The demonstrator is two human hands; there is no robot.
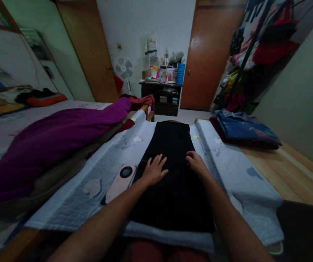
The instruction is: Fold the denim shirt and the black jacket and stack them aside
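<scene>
A long black garment (169, 203) lies spread lengthwise on a pale patterned cloth (129, 145), narrower at the far end and wider toward me. My left hand (155, 170) rests palm down on the garment near its left edge, fingers spread. At the right edge, my right hand (196, 164) is closed, with its fingers curled together against the garment's border; the fingertips are partly hidden. Beside my left wrist lies a pink phone (118, 187) with a round dark camera ring, back side up, close to the garment's left edge.
To the left, a purple blanket (71, 133) is heaped along a bed. Folded denim clothing (246, 125) is stacked on the wooden surface (279, 163) at right. Farther off are a fan (124, 68), a dark cabinet (160, 98) and hanging clothes (276, 51).
</scene>
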